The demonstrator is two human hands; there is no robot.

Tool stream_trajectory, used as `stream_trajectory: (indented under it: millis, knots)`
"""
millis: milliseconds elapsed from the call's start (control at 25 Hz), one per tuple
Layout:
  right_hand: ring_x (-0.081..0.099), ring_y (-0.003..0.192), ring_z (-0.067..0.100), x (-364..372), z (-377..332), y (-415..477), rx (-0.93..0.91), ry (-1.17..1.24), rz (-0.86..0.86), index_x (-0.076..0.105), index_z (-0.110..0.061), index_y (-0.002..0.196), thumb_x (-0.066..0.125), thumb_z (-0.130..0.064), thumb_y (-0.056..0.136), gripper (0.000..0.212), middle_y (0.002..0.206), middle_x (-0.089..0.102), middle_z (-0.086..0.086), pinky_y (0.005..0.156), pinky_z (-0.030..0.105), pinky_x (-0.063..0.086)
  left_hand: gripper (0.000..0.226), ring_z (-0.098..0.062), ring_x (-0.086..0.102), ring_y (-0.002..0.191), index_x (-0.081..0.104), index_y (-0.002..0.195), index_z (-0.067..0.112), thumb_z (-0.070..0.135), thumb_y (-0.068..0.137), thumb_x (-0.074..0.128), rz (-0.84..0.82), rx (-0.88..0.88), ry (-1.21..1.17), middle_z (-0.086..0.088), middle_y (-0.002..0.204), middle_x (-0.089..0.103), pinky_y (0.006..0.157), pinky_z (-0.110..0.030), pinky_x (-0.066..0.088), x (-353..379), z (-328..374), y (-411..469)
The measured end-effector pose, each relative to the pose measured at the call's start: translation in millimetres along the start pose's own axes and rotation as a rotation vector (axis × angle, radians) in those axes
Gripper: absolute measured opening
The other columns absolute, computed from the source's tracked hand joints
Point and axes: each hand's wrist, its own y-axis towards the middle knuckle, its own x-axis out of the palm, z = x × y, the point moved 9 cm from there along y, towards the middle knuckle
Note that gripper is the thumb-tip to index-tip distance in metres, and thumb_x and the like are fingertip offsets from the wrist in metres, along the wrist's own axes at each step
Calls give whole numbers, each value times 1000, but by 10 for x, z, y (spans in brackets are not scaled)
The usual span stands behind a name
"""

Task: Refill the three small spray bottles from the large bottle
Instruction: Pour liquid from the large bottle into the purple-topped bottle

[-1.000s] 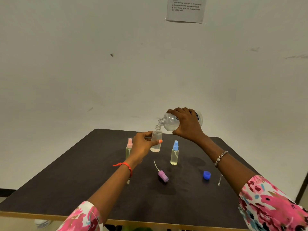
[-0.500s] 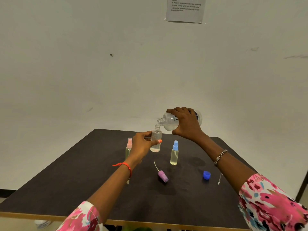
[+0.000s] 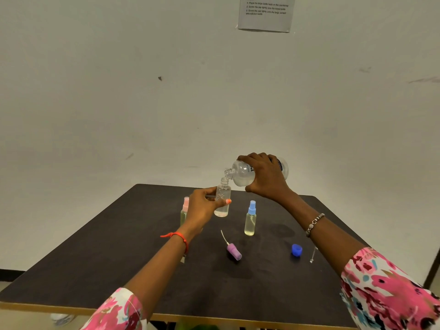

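Pouring underway: right hand (image 3: 266, 177) clamped around tipped large bottle (image 3: 242, 173); left hand (image 3: 204, 208) pinches uncapped small bottle (image 3: 222, 198) mid-body. Light, slick plastic; likely tips easily.

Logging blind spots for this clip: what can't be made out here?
Head view only:
- Pink-capped bottle: mostly hidden behind the left hand.
- Large bottle label: covered by the right hand.
- Wall notice: top cut off, print too small.
- Pour stream into the open small bottle: too fine to see.
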Motion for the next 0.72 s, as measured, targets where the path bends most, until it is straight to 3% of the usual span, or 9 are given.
stream_trajectory:
  millis: [160,560,720]
  knots:
    - [52,107,30,-2,0,-9,4,3,4,54,-16,122,78,-17,57,70,115,61,7,97,41,30,51,-18,59,101,58,121,6,12,73,74,-2,3,-10,-13,119,64,85,-27,47,13,2,-10]
    - [53,103,30,35,64,-39,44,14,-10,54,-17,122,77,-16,55,70,113,61,6,93,38,31,52,-23,62,106,61,119,9,16,70,77,0,-6,-10,-11,117,66,94,-38,51,44,-91,39]
    - [53,104,29,65,104,-42,49,10,-18,53,-17,122,77,-16,55,71,114,61,6,93,39,30,53,-24,61,108,60,120,8,15,69,77,-7,-13,-4,-12,117,66,94,-36,50,76,-114,68]
